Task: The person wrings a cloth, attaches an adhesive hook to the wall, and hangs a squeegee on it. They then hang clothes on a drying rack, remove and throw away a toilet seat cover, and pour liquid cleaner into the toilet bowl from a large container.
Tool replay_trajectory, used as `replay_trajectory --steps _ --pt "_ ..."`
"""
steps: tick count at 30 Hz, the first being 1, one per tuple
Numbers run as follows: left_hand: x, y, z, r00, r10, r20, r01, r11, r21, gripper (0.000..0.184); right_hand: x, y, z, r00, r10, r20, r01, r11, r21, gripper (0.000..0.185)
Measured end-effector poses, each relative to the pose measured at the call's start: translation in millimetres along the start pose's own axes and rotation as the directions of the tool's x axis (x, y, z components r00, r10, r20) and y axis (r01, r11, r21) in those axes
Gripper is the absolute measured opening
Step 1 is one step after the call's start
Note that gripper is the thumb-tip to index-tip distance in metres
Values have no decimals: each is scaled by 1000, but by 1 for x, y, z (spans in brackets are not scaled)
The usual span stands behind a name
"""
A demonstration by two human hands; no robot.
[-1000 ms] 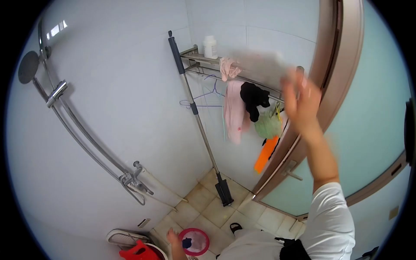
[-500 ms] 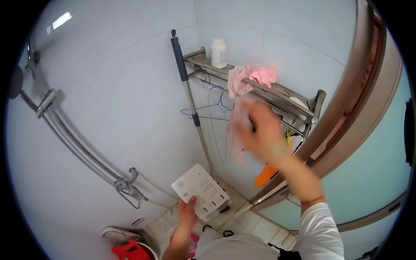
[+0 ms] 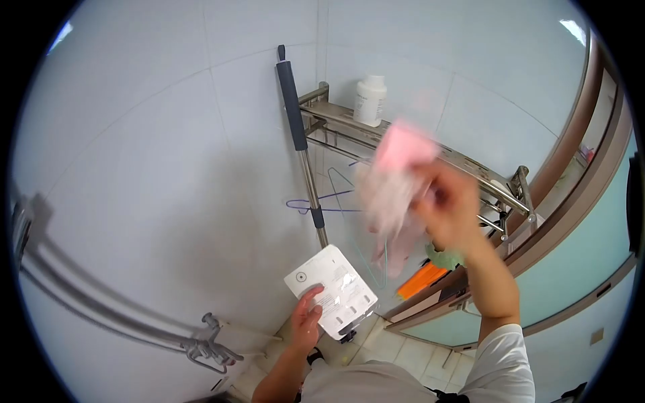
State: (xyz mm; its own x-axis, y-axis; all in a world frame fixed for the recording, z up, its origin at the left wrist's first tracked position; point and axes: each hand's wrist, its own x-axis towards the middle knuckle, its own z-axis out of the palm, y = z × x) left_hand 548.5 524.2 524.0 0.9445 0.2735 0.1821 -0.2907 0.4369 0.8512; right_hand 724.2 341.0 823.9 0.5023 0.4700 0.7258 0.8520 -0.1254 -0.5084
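Observation:
My left hand point(image 3: 307, 321) is closed on the edge of a flat white box point(image 3: 344, 282) with printed text and a clear plastic wrapper, its thumb lying on the printed face. In front of the wall shelf, my right hand point(image 3: 449, 208) is closed on a bunch of pink cloths point(image 3: 403, 148), smeared by motion. The bunch is bright pink on top and paler below, where its folds hang down. On the metal shelf point(image 3: 341, 115) a white bottle point(image 3: 370, 101) stands upright, behind and left of the cloths.
A grey-handled pole point(image 3: 291, 101) leans in the corner. Teal and purple hangers point(image 3: 336, 195) hang under the shelf. An orange object point(image 3: 422, 279) and a green scalloped item point(image 3: 445, 256) sit beside the door frame point(image 3: 551, 235). Shower fittings point(image 3: 205, 346) are mounted on the left wall.
The pink cloths have been lifted off the shelf in my right hand. My left hand still holds the white box. The view has turned, shifting the shelf rightward.

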Motion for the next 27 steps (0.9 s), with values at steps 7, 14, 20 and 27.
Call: replay_trajectory --steps 7,14,20,27 --pt "34 22 1 993 -78 92 106 921 -374 38 -75 0 116 715 122 689 -159 987 -9 47" --pt "41 -1 -35 989 -136 -56 94 880 -466 40 113 21 37 989 86 -122 -122 936 -330 50" --pt "45 0 -49 971 -219 -92 159 887 -434 42 196 113 42 891 444 -93 -440 795 -417 83" --pt "57 6 -49 972 -207 -110 146 903 -403 39 171 85 20 928 373 23 -371 927 -54 69"
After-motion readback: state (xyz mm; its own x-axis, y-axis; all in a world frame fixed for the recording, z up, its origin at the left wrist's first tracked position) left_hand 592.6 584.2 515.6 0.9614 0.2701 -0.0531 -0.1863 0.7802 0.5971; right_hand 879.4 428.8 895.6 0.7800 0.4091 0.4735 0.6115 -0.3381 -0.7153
